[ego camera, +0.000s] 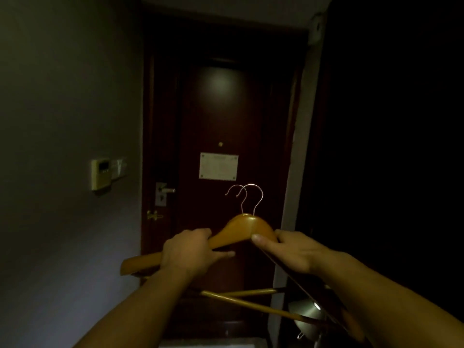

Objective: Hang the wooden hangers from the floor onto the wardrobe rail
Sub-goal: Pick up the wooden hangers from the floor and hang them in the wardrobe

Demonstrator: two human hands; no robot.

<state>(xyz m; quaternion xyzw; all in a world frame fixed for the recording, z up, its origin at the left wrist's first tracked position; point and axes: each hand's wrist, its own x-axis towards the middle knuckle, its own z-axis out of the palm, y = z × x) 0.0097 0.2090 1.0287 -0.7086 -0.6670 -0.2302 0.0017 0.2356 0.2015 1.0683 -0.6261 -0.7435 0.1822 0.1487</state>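
Two wooden hangers (pixel 241 228) are stacked together and held up at chest height in front of a dark door, their two metal hooks (pixel 247 197) pointing up. My left hand (pixel 188 251) grips the left shoulder of the hangers. My right hand (pixel 288 249) grips the right shoulder, thumb pressed on the front. The hangers' lower bars (pixel 251 301) stick out below my forearms. The wardrobe rail is not visible; the right side is in deep darkness.
A dark wooden door (pixel 221 109) stands straight ahead with a white notice (pixel 218 166) and a lever handle (pixel 164 190). A wall control panel (pixel 103 173) sits on the left wall. A pale door frame (pixel 298 156) borders the dark opening at right. A metallic lamp-like object (pixel 307 317) sits low right.
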